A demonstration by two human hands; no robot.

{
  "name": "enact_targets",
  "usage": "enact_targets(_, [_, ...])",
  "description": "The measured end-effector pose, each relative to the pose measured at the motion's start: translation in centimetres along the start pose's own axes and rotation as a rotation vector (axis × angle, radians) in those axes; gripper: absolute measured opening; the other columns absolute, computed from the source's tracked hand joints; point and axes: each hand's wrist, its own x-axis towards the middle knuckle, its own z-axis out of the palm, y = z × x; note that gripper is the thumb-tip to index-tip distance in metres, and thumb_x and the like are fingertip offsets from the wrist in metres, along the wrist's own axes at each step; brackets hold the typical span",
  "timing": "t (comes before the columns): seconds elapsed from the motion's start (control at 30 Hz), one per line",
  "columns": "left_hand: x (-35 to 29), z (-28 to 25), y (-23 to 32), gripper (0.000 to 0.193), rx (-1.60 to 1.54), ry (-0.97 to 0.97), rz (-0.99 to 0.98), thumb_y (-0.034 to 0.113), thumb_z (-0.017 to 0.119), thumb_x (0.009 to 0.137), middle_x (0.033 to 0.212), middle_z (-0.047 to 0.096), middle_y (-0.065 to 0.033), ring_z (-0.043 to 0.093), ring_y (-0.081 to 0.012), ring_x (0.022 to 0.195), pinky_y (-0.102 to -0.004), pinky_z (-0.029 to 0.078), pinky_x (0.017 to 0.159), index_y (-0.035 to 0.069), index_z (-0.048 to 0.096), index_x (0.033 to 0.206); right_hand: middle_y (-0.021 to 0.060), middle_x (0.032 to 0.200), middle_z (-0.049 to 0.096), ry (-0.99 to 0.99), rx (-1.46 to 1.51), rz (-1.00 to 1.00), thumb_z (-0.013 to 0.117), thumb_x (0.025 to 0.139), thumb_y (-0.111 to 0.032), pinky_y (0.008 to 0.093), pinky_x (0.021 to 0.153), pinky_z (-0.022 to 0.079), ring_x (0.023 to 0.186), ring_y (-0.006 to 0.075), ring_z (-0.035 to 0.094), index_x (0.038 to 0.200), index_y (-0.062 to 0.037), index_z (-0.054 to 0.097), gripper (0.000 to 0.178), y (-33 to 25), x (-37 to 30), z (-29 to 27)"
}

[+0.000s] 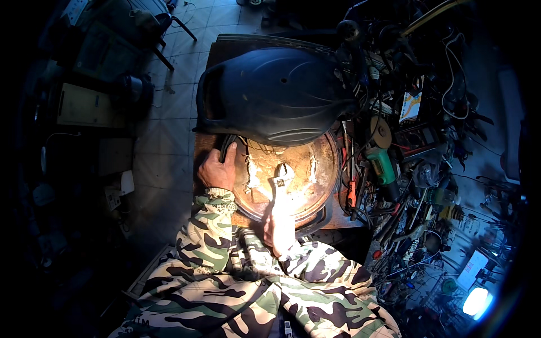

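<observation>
Round metal pan (327, 169) sat on a wooden table (204, 145), right in front of the person, so I'm using its middle as the centre of the clock. Surface looked pretty rough: brown and stained, with crusty whitish streaks around nine and three, and harsh glare washing out the part toward six. A big black molded shell (270, 90) lay at twelve, covering the pan's far edge.

Left hand (218, 170) was on the rim between nine and ten, thumb laid along the edge. Its other fingers were partly hidden, so I can't tell how tight they were. Right hand (280, 228) came in from six with its fingers wrapped around an adjustable wrench (282, 176), the head pointing to twelve over the pan's middle. Both arms had camo sleeves (208, 231).

As for the room, it was dim and seriously cluttered. A red-handled tool (352, 194) lay just beside the pan between three and four, and a green angle grinder (383, 166) with a tan disc (381, 132) was at three. Loose tools and cables were piled up from one round to five, with a white-and-yellow packet (411, 107) at two. Pale floor tiles (174, 107) showed at ten, dark furniture legs (181, 28) near eleven, and a bright lamp (477, 302) glowed way out at four.
</observation>
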Motion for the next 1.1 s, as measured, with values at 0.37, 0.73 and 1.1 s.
enact_targets(0.37, [0.0, -0.4, 0.1, 0.052, 0.012, 0.001, -0.010, 0.049, 0.074, 0.083, 0.062, 0.057, -0.0215, 0.056, -0.0445, 0.062, -0.0489, 0.042, 0.057, 0.001, 0.060, 0.067, -0.0071, 0.049, 0.039, -0.069, -0.091, 0.019, 0.052, 0.101, -0.031, 0.0225, 0.034, 0.023, 0.035, 0.0055, 0.033, 0.075, -0.0121, 0.053, 0.032, -1.8, -0.3, -1.9])
enact_targets(0.73, [0.0, -0.1, -0.3, 0.052, 0.005, -0.022, 0.012, 0.049, 0.074, 0.083, 0.062, 0.058, -0.0222, 0.058, -0.0437, 0.062, -0.0490, 0.042, 0.057, 0.001, 0.060, 0.067, -0.0070, 0.053, 0.040, -0.127, -0.338, -0.044, 0.050, 0.103, -0.029, 0.0238, 0.036, 0.022, 0.040, 0.0038, 0.032, 0.080, -0.0086, 0.055, 0.031, -4.6, 0.3, -5.3])
enact_targets(1.1, [-0.1, 0.0, -0.2, 0.054, 0.008, 0.011, -0.008, 0.050, 0.074, 0.082, 0.060, 0.056, -0.0215, 0.056, -0.0435, 0.060, -0.0488, 0.041, 0.056, 0.002, 0.058, 0.065, -0.0063, 0.050, 0.040, -0.037, -0.068, -0.047, 0.056, 0.100, -0.029, 0.0225, 0.034, 0.023, 0.036, 0.0052, 0.034, 0.076, -0.0124, 0.053, 0.029, -1.4, -0.5, -1.8])
